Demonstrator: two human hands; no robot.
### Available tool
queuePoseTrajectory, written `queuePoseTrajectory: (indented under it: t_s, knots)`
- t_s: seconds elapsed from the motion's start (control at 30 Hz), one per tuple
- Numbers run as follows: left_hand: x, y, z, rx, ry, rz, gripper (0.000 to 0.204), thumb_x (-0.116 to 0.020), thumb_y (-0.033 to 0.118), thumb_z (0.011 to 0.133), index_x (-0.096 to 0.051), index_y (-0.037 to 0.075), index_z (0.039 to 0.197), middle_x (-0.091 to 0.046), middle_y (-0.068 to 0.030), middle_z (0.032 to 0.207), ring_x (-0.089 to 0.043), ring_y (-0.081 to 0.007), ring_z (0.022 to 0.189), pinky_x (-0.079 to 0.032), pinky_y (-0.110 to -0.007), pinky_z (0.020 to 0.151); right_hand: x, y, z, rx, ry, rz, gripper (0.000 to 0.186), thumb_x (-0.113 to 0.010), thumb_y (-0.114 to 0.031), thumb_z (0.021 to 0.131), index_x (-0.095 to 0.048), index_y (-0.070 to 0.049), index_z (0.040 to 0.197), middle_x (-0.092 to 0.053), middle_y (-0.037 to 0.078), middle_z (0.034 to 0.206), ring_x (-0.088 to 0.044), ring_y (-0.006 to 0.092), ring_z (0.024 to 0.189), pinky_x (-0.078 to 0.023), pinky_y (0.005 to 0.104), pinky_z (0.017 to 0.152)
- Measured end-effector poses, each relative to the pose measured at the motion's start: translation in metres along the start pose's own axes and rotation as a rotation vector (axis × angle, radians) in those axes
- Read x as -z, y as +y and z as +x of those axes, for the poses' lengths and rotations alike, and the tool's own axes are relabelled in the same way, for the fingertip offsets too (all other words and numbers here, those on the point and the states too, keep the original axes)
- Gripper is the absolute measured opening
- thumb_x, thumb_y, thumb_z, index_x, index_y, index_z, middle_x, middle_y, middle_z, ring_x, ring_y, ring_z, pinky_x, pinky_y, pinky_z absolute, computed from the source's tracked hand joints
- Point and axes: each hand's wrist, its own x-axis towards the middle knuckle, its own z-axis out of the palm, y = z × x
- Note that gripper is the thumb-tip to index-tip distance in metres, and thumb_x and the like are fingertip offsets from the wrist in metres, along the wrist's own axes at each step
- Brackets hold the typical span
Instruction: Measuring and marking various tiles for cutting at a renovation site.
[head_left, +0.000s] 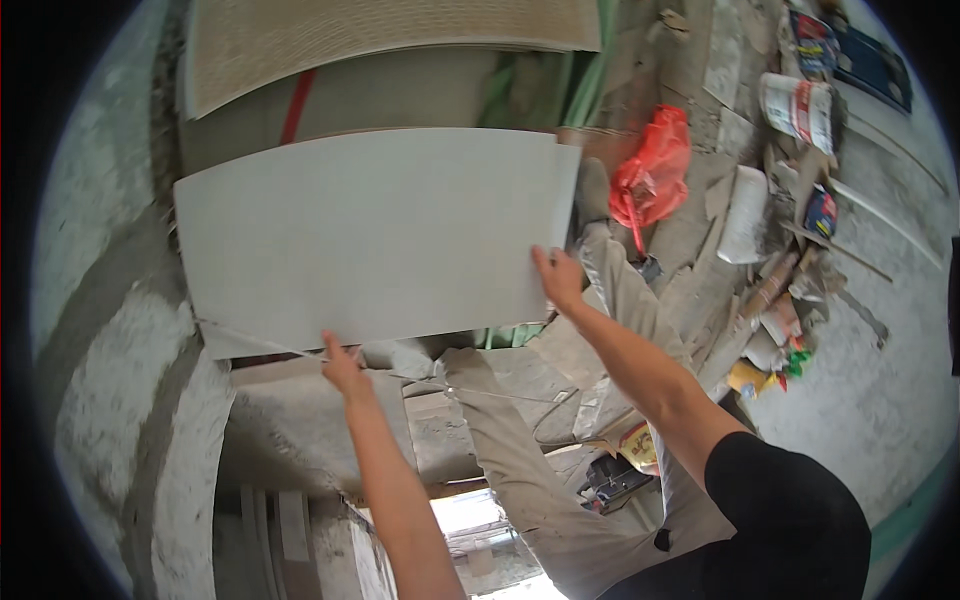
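Observation:
A large, smooth light grey tile (370, 235) lies in front of me, tilted slightly. My left hand (345, 365) is closed at its near edge, the thumb side on the tile's face and the other fingers partly hidden. With my right hand (560, 280) I grip the right edge near its lower corner, fingers curled around it. A thin pale cord or strip (265, 342) runs from the tile's lower left past my left hand and on toward my legs; whether that hand also holds it I cannot tell.
Beyond the tile lies a tan, ripple-textured panel (400, 30). A red plastic bag (655, 170), a white bucket (797, 108) and scattered scraps are on the right. My trousered legs (500, 450) straddle the space below. A rough plastered wall (110, 400) rises at left.

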Motion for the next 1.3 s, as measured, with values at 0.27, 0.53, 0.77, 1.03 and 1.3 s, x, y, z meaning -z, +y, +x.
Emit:
queuePoseTrajectory:
  t_s: [0.27,0.53,0.77,1.03,1.3]
  knots:
    - [-0.017,0.006,0.029,0.053,-0.129,0.044,0.065,-0.068,0.054,0.108,-0.066,-0.004,0.136,-0.078,-0.014,0.117,-0.082,-0.0332,0.1,-0.038,-0.029,0.046,0.02,-0.011,0.012,-0.025,-0.163,-0.151,0.067,-0.058,-0.065,0.106,-0.067,0.001,0.101,-0.073,0.03,0.09,-0.072,0.0521,0.093,-0.056,0.0592,0.083]
    - [0.033,0.013,0.032,0.116,0.015,0.03,0.052,-0.065,0.046,0.111,-0.068,-0.003,0.126,-0.078,-0.0133,0.103,-0.081,-0.027,0.09,-0.041,-0.025,0.048,0.023,-0.001,-0.01,0.086,-0.313,-0.358,0.056,-0.065,-0.055,0.104,-0.072,0.0,0.093,-0.076,0.024,0.087,-0.075,0.0449,0.09,-0.059,0.0553,0.082]
    - [-0.036,-0.003,-0.067,0.008,-0.32,-0.011,0.043,-0.063,0.045,0.112,-0.07,0.003,0.119,-0.074,-0.0055,0.088,-0.068,-0.0111,0.067,-0.044,-0.023,0.049,0.09,0.086,0.041,-0.033,-0.321,-0.277,0.043,-0.073,-0.042,0.099,-0.076,0.0,0.102,-0.079,0.021,0.089,-0.078,0.0391,0.086,-0.062,0.0478,0.08]
    - [-0.051,-0.002,-0.127,0.06,-0.475,0.071,0.038,-0.063,0.041,0.113,-0.071,0.004,0.115,-0.069,-0.0034,0.08,-0.063,-0.0117,0.063,-0.044,-0.025,0.051,0.136,0.058,0.004,-0.309,-0.29,0.359,0.033,-0.078,-0.027,0.1,-0.07,0.003,0.089,-0.072,0.01,0.076,-0.07,0.0173,0.062,-0.058,0.0347,0.056]
    - [-0.064,-0.051,-0.171,0.032,-0.505,0.114,0.035,-0.067,0.038,0.112,-0.069,0.004,0.104,-0.068,-0.0038,0.08,-0.064,-0.0122,0.062,-0.043,-0.025,0.048,0.081,0.088,0.07,-0.171,-0.217,0.307,0.044,-0.08,-0.04,0.097,-0.071,0.003,0.107,-0.074,0.014,0.091,-0.071,0.0195,0.075,-0.059,0.0367,0.067]
